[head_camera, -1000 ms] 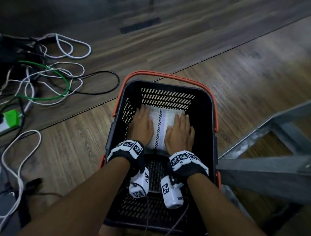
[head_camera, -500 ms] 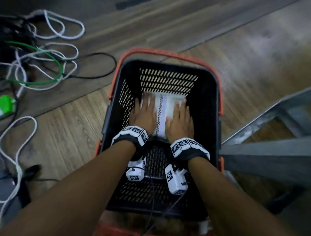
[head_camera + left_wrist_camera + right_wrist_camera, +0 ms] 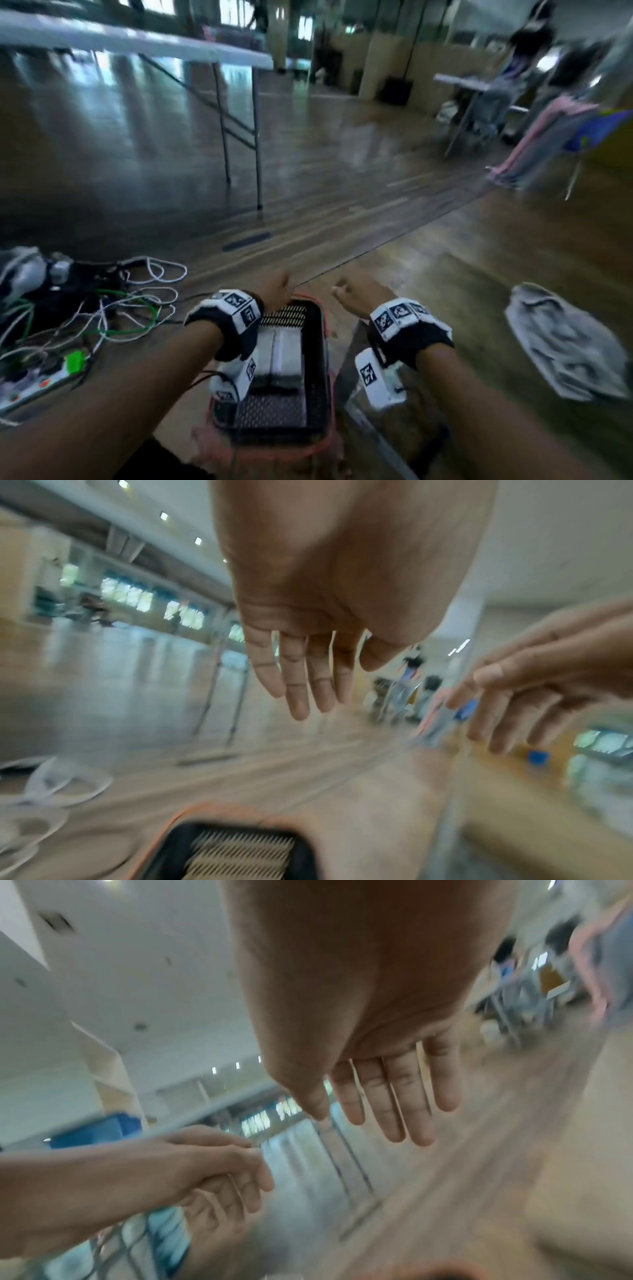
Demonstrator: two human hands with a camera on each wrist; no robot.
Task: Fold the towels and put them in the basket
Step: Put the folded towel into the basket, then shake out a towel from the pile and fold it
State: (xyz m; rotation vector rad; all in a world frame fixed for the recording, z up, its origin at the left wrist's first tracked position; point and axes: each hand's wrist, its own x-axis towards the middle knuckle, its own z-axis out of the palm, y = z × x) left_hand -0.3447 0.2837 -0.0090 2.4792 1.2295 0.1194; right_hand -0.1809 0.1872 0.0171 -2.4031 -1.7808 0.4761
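Observation:
A black basket (image 3: 317, 370) with an orange rim stands on the wooden floor below my wrists, and its far wall (image 3: 240, 853) shows in the left wrist view. A folded white towel (image 3: 281, 356) with a striped band lies flat inside it. My left hand (image 3: 279, 289) hangs above the basket's far left edge, fingers (image 3: 298, 691) straight and empty. My right hand (image 3: 356, 296) is above the floor just right of the basket, fingers (image 3: 394, 1110) loose and empty. A crumpled grey towel (image 3: 565, 346) lies on the floor to the right.
A tangle of white, green and black cables (image 3: 113, 308) and a power strip (image 3: 41, 377) cover the floor on the left. A folding table (image 3: 137, 41) stands behind. Chairs with draped clothes (image 3: 534, 144) are at the far right. A grey metal bar (image 3: 370, 421) runs beside the basket.
Both hands have come up off the folded towel and out of the basket. The head view has swung up from the basket to the room.

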